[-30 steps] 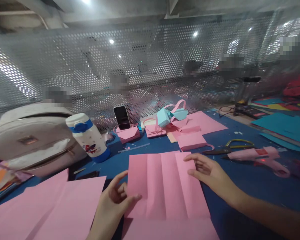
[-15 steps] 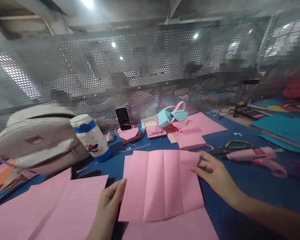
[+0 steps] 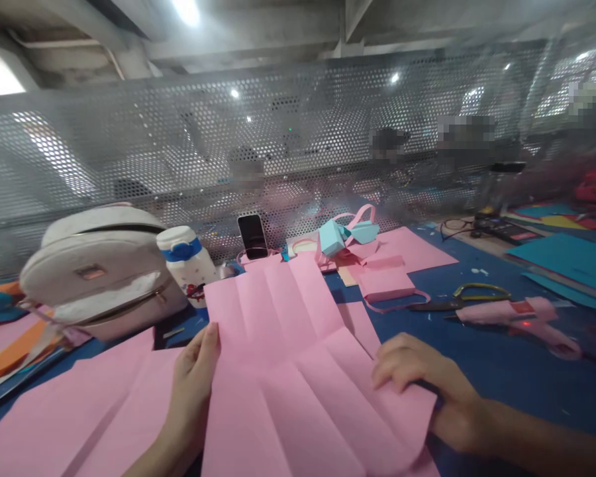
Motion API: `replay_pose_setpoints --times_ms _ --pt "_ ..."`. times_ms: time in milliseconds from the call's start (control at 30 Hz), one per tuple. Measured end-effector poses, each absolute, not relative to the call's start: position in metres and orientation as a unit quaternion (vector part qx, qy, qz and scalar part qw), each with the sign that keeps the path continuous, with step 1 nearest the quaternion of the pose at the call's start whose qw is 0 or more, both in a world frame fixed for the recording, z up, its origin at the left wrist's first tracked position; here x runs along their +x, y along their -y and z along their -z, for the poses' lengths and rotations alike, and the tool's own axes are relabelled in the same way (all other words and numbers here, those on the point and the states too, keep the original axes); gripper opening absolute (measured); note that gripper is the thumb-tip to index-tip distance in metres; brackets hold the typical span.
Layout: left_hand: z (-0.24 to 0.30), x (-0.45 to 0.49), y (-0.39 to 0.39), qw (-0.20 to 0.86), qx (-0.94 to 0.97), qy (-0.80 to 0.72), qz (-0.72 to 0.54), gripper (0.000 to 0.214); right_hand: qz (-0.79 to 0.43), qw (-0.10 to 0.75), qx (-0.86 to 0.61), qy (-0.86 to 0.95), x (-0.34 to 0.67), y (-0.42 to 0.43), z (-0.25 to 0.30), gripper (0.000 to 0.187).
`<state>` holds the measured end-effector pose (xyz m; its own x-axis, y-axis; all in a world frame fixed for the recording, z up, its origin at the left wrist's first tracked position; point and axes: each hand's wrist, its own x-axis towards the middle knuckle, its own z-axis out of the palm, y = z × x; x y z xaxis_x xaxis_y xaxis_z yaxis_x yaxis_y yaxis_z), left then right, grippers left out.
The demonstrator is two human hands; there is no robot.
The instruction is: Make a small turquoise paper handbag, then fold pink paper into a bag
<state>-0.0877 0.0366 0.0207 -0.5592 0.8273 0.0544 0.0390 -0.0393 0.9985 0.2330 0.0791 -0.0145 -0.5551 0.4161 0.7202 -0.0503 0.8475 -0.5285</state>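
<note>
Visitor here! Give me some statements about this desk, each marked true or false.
The left hand and right hand both touch one pink paper sheet. True.
That sheet is smooth. False: it has several creases.
The right hand holds a cutting tool. False: the dark-bladed, yellow-green-handled scissors lie on the blue tabletop.
The white-and-blue bottle stands beside the pale zippered backpack. True.
The pink plastic glue gun shows a red light. True.

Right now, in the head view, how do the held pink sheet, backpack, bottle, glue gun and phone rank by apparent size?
1. Held pink sheet, helped by nearness
2. Backpack
3. Bottle and glue gun, too alike to rank; the bottle is partly hidden
4. Phone
</note>
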Motion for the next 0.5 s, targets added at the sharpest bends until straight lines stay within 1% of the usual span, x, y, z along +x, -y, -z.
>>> replay_pose_setpoints --times_ms 67,167,333,367,433,500 --pt "-0.027 -0.087 -0.037 0.311 0.34 -0.625 -0.63 0.046 -0.214 0.413 -0.089 0.881 0.232 -0.078 0.01 0.024" --pt "-0.03 -0.087 -0.038 0.338 0.313 -0.615 -0.64 0.051 -0.144 0.354 -0.084 0.92 0.23 -0.078 0.002 0.034" --pt "-0.029 -0.084 -0.038 0.37 0.303 -0.596 -0.645 0.053 -0.033 0.296 -0.098 0.949 0.231 -0.082 0.001 0.059" --pt "-0.029 -0.082 -0.037 0.375 0.306 -0.594 -0.642 0.052 -0.023 0.285 -0.101 0.953 0.231 -0.083 0.003 0.062" --pt "-0.028 -0.08 -0.037 0.379 0.318 -0.593 -0.635 0.05 -0.02 0.274 -0.103 0.956 0.232 -0.086 0.009 0.057" --pt "-0.026 -0.079 -0.037 0.38 0.345 -0.589 -0.624 0.05 -0.045 0.29 -0.118 0.949 0.234 -0.088 0.014 0.044"
